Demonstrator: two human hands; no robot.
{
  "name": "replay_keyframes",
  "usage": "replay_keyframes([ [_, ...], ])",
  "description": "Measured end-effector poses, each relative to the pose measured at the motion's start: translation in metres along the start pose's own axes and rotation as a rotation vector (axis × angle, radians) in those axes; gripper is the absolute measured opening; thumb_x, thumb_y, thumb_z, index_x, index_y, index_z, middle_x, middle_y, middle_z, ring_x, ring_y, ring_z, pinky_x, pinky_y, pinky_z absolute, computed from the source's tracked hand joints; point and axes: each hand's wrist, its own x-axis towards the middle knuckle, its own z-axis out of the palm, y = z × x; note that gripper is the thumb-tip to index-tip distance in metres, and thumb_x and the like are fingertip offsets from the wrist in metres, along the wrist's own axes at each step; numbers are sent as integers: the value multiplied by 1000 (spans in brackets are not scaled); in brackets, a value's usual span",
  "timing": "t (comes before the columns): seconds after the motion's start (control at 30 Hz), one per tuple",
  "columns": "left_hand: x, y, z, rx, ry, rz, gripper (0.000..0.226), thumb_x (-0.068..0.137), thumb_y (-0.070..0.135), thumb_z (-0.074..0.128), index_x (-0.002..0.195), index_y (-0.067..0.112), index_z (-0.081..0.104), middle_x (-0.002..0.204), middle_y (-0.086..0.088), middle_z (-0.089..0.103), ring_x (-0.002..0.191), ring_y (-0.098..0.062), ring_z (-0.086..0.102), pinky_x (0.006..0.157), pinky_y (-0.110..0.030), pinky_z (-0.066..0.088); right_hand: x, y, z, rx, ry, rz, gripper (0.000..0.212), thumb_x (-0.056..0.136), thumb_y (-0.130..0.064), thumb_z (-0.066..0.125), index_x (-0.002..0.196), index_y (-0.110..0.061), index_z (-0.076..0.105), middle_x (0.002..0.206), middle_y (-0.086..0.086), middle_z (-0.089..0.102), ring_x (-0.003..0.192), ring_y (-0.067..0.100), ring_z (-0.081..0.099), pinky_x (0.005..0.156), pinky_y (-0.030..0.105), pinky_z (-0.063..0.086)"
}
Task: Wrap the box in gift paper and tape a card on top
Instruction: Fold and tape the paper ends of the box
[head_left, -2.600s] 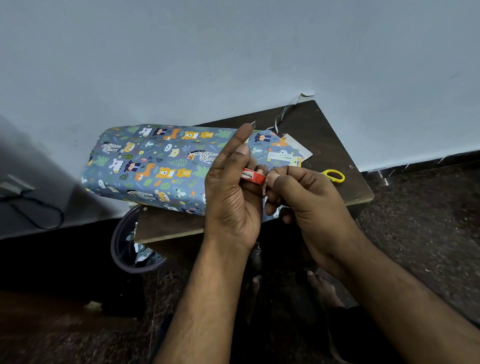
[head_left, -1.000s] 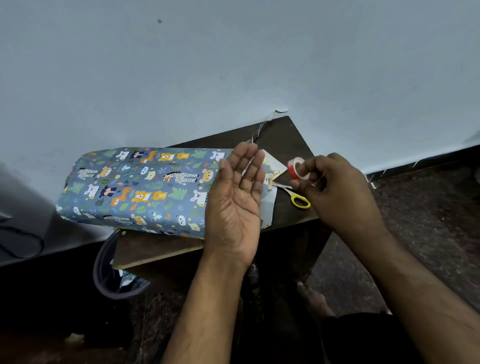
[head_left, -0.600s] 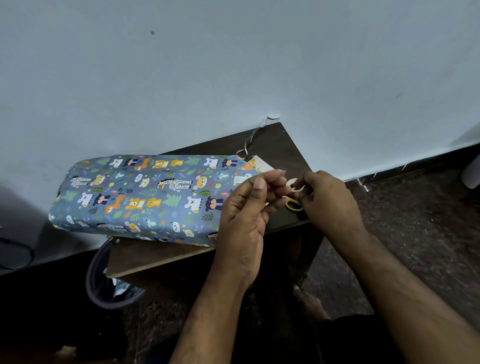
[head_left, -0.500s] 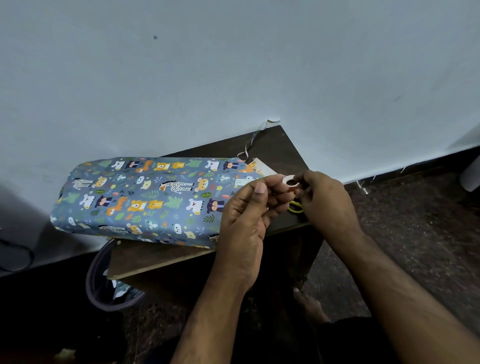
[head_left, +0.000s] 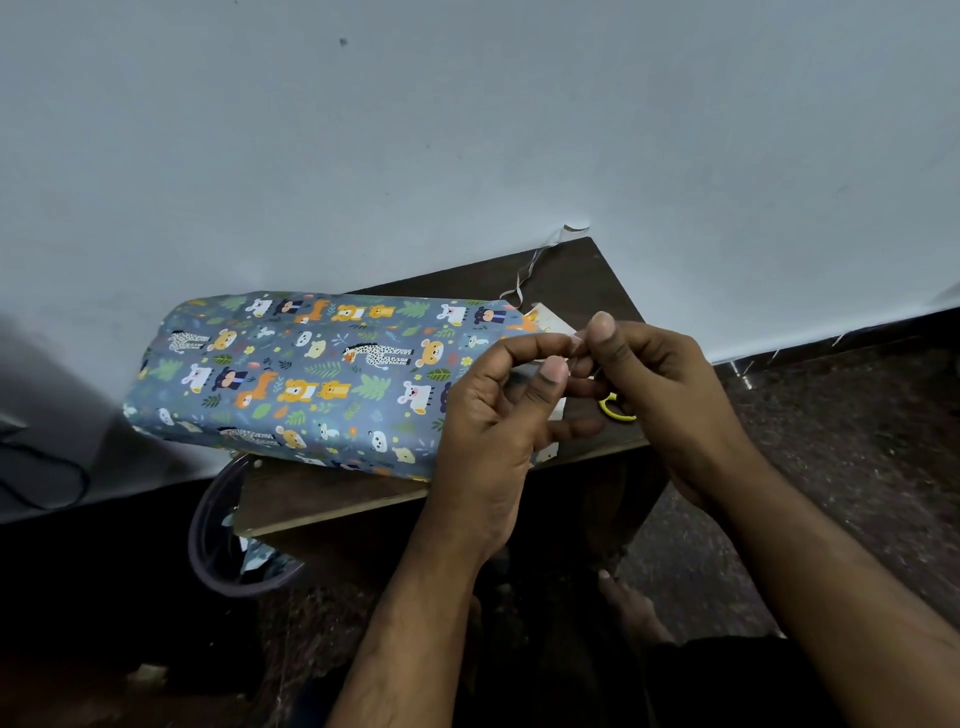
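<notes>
Blue animal-print gift paper already covers the long box (head_left: 311, 374), which lies on the dark wooden bench (head_left: 571, 280) against the wall. At the box's right end both hands meet: the left hand (head_left: 498, 415) and right hand (head_left: 660, 379) each pinch what looks like a thin strip of clear tape, though the tape itself is too faint to confirm. A pale card corner (head_left: 545, 318) peeks out just beyond the box end, and yellow-handled scissors (head_left: 615, 408) lie beside it. Best to keep the strip taut, sticky side off the fingertips, and free the card before pressing down
</notes>
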Motion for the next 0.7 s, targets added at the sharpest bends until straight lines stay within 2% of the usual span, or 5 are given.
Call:
replay_keyframes([
  [0.07,-1,-1,0,45,-4,-4,28,97,10,59,121,-3,58,101,-1,75,95,-16,72,65,-34,62,0,-2,1,12,-14,20,46,96,-55,57,84,-15,77,83,8,72,84,35,68,71,35,50],
  [0.2,-2,-2,1,112,15,11,32,97,10,60,127,0,54,106,-14,74,99,-22,73,58,-35,62,-1,-5,0,-43,-62,67,46,97,-53,55,85,-16,79,77,-1,72,72,11,62,61,16,43],
  [0.3,-2,-2,1,148,22,35,31,97,10,60,125,-1,55,117,-16,67,95,-21,71,52,-35,61,-1,-4,0,-13,-67,85,31,99,-37,60,83,-17,77,69,-9,67,68,4,58,57,11,41],
  [0.53,-2,-7,-3,219,25,54,21,100,7,59,120,2,60,97,1,68,83,-12,64,41,-32,54,4,2,-4,85,-53,155,20,98,-29,64,89,-16,76,79,-1,67,74,11,55,60,24,37],
  [0.7,-2,-7,-1,152,53,37,26,97,23,61,116,6,68,109,-14,64,73,-11,61,35,-23,42,6,6,-1,100,12,172,20,98,-25,63,90,-13,77,74,-5,63,72,8,53,60,23,37],
])
